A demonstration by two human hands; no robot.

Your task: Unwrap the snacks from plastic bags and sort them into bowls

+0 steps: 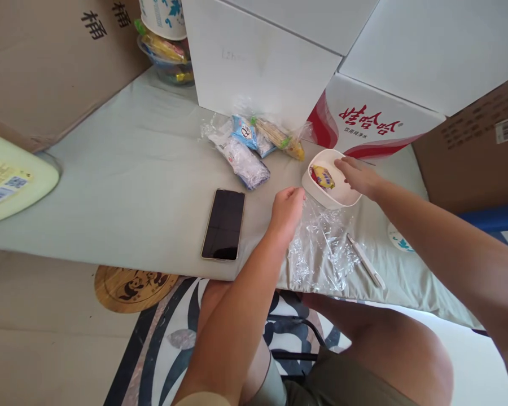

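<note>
1. My left hand (pixel 287 211): fingers curled closed at the near-left side of the bowl (item 3), where the clear, crinkled plastic film (pixel 319 248) begins; I cannot tell whether they pinch it.
2. My right hand (pixel 359 176): fingers fairly straight, reaching over the bowl's right rim; the grip is partly hidden, so I cannot tell whether they hold anything. The placement would suit steadying the bowl or reaching inside.
3. White, rounded-square bowl (pixel 342 194): between my hands on the desk (pixel 122 186), covered in grey-green cloth. It contains a small yellow-and-red wrapped packet (pixel 323 177), lying against its left side.
4. The film is spread from the bowl towards the desk's near edge, probably for easy reach. A slim white pen-like tool (pixel 366 262) lies at its right.
5. Black-screened flat phone (pixel 223 224): left of my left hand, apart from the film, presumably to leave working room.
6. Beyond: a clear plastic-wrapped white pack (pixel 245 160) beside a blue-and-white packet (pixel 244 131).
7. Farther left: a clear plastic basin (pixel 163 72) containing colourful packets (pixel 165 48), with a white, blue-printed tub (pixel 165 20) above, perhaps stacked to save space.
</note>
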